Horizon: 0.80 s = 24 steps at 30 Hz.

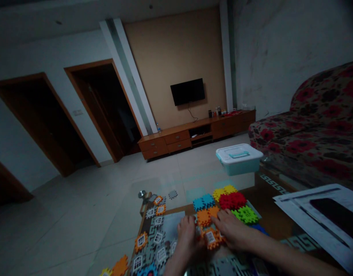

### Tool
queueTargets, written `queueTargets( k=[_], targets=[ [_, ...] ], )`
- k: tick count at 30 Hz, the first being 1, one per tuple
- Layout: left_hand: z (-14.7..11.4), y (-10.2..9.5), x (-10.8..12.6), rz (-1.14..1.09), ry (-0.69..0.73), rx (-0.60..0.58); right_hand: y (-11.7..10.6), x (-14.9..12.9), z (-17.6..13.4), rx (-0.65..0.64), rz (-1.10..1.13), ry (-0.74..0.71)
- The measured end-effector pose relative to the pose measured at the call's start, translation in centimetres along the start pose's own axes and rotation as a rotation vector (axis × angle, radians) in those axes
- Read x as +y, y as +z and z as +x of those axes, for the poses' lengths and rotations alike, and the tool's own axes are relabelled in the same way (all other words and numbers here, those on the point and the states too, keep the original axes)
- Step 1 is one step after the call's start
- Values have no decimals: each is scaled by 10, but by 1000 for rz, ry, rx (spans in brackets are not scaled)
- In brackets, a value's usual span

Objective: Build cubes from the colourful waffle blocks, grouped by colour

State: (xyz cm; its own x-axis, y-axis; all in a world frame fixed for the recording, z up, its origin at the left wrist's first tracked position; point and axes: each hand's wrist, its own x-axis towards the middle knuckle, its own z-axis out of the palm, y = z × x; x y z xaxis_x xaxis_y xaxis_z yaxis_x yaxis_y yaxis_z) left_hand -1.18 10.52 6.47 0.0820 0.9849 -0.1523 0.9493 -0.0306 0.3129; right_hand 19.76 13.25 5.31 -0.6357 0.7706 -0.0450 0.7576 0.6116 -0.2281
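My left hand (188, 234) is at the left side of a group of orange interlocking puzzle tiles (204, 217). Its fingers are curled, and what is in them is hidden. At the tiles' right side, my right hand (228, 226) is closed with its fingertips on an orange one. Between both hands lies an orange tile with a white window (210, 237). Just beyond are blue tiles (203, 202), yellow tiles (225, 191), red tiles (232, 201) and green tiles (245, 215), set in neat groups.
Loose grey and orange window tiles (141, 241) spread along the glass table's left side. A lidded teal box (241, 165) stands at the far edge. On the right are papers (331, 203), a pen (322, 224) and a dark phone (339, 216). A flowered sofa (314, 126) stands beyond.
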Motion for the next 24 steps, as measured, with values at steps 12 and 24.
queueTargets(
  k=[12, 24],
  targets=[
    [-2, 27, 3, -93, 103, -37, -16, -13, 34, 126, 112, -57],
    [-27, -37, -189, 164, -388, 117, 23, -89, 196, 34, 26, -260]
  ],
)
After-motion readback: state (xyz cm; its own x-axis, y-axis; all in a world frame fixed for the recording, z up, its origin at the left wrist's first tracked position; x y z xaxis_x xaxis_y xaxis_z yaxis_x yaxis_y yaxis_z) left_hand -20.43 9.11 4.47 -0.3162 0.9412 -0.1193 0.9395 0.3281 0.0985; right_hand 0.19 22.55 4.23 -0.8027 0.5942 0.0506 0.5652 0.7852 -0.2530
